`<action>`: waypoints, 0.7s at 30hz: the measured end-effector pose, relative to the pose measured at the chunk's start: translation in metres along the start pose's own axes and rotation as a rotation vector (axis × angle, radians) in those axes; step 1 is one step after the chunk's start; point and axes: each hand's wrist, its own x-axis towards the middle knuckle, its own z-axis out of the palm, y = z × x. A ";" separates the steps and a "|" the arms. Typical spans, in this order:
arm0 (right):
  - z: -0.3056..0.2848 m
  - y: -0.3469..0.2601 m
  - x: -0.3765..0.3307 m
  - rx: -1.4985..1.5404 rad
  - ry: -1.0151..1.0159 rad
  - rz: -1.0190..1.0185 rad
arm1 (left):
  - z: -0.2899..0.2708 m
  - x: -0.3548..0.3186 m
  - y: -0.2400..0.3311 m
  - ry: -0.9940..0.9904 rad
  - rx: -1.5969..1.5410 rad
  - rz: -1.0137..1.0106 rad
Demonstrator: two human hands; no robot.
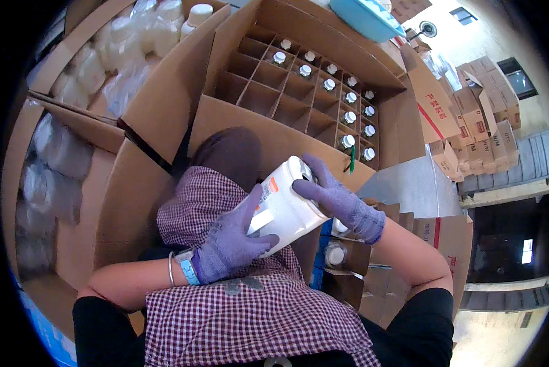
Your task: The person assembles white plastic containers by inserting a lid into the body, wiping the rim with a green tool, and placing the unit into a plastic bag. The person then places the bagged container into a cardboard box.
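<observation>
A white plastic jug (296,211) with an orange-marked label lies tilted over my lap. My left hand (233,238), in a purple knit glove, is closed around its lower side, thumb across the label. At the other end my gloved right hand (346,202) grips the jug beside a dark opening; some of its fingers are hidden behind the jug. Just beyond is an open cardboard box (290,145) split by dividers. White-capped bottles (348,117) stand in several of its compartments, mostly toward the right, while other compartments at the left hold none.
At the left, an open carton (164,79) holds white bottles (123,43); a nearer carton (112,211) has plastic-wrapped ones. A blue basin (369,21) sits at the far edge. Low at my right stands a divided box with a capped bottle (335,253). Stacked cartons (485,137) are farther right.
</observation>
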 end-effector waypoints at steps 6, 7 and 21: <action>0.008 0.013 -0.015 -0.062 -0.096 -0.317 | -0.023 0.012 -0.007 -0.195 -0.485 -0.194; 0.008 0.014 -0.019 -0.079 -0.122 -0.383 | -0.031 0.016 -0.011 -0.262 -0.584 -0.179; 0.017 -0.044 -0.043 -0.344 -0.299 -1.014 | -0.063 0.071 -0.054 -0.771 -0.624 -0.195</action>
